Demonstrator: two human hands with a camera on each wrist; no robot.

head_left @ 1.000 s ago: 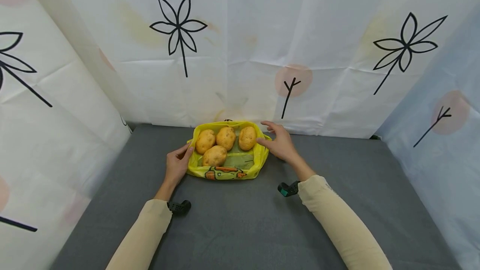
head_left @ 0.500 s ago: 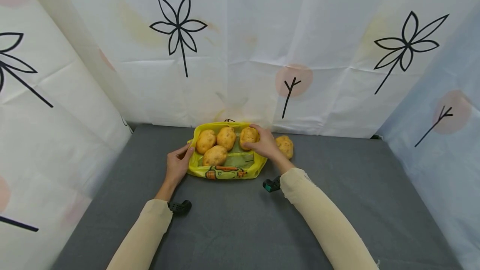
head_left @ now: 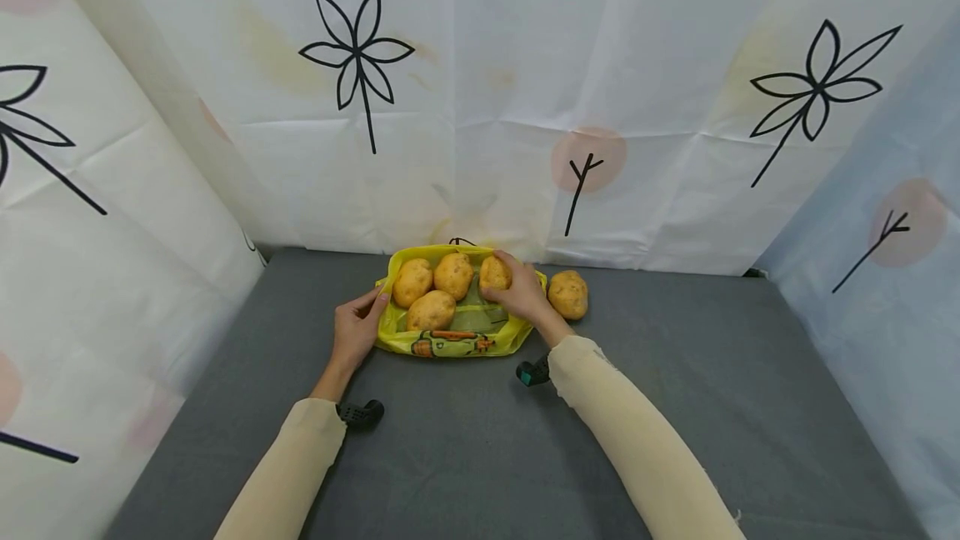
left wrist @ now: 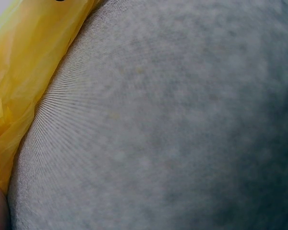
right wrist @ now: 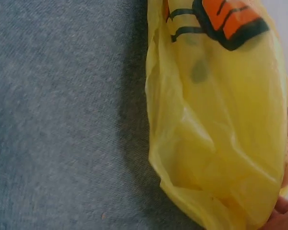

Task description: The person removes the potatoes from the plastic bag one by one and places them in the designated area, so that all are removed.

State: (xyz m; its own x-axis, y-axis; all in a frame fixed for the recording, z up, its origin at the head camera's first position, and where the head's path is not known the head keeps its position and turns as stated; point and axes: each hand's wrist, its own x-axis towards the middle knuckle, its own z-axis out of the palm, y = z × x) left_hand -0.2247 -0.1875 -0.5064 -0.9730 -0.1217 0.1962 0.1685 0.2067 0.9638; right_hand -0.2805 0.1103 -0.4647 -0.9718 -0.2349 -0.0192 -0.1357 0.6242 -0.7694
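From where I stand, two pale sleeves (head_left: 637, 440) reach in over the grey tabletop (head_left: 450, 473), a dark band on each wrist. The left hand (head_left: 356, 332) pinches the left edge of a yellow plastic bag (head_left: 517, 337), which lies open on the table. At the bag's right end, the right hand (head_left: 525, 294) grips a potato (head_left: 494, 273) inside it; three more potatoes (head_left: 431, 312) sit to the left. Just outside, right of that hand, rests a loose potato (head_left: 567, 295). Behind hangs a white patterned curtain (head_left: 480, 73).

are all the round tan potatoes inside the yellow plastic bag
No, one round tan potato lies outside the yellow plastic bag, on the grey cloth.
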